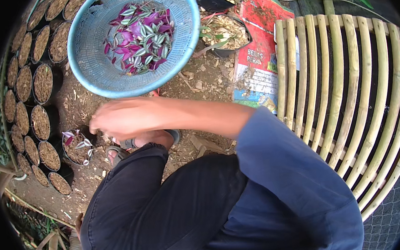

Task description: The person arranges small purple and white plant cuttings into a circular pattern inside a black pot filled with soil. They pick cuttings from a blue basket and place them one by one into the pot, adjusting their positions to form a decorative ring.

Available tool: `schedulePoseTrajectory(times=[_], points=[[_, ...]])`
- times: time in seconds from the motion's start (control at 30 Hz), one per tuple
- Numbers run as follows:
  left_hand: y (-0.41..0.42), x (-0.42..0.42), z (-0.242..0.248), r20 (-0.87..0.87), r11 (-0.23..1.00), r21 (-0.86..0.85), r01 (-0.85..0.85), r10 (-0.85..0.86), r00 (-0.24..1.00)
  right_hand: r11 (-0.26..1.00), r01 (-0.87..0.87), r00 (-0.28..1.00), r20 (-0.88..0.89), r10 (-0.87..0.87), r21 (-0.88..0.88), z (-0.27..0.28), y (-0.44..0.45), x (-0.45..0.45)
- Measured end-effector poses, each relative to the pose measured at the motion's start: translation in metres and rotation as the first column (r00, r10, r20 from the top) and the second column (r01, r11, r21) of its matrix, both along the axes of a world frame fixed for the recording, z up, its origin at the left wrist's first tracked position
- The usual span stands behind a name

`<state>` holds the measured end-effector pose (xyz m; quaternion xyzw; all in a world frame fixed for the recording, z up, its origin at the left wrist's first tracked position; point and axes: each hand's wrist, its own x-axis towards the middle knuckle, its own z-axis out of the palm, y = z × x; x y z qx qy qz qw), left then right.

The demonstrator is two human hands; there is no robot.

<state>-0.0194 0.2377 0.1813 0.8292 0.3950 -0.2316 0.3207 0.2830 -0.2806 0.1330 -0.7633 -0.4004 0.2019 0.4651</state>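
My right hand reaches across in front of my knees, blurred by motion. Its fingers bend downward, and whether anything is between them cannot be made out. Just left of it stands a black pot filled with brown growing medium, holding purple and silver-striped tradescantia cuttings. Above the hand, a blue plastic mesh basket holds a heap of similar cuttings. What looks like a sliver of my left hand shows beside my left knee; the rest is hidden.
Rows of filled black pots line the left side. Two black containers of wood chips stand right of the basket, near a red printed sack. A bamboo slat bench fills the right. Wood scraps lie on the soil.
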Motion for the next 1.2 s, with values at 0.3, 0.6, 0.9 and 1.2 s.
schedulePoseTrajectory(times=[0.3,0.6,0.9,1.2], points=[[-0.022,0.04,0.081,-0.023,0.965,0.131,0.227,-0.226,0.974,0.701,0.431,0.539,-0.461,-0.705,-0.568,0.11,-0.303,-0.14],[-0.027,0.067,0.138,0.025,0.927,0.177,0.331,-0.341,0.94,0.591,0.65,0.568,-0.212,-0.796,-0.478,0.129,-0.343,-0.142],[-0.037,0.044,0.164,0.088,0.952,0.126,0.28,-0.292,0.952,0.509,0.801,0.468,-0.202,-0.861,-0.316,0.147,-0.337,-0.108],[-0.054,0.032,0.159,0.293,0.983,0.005,0.185,-0.178,0.94,0.628,0.702,0.613,-0.162,-0.773,-0.336,0.154,-0.307,-0.101]])
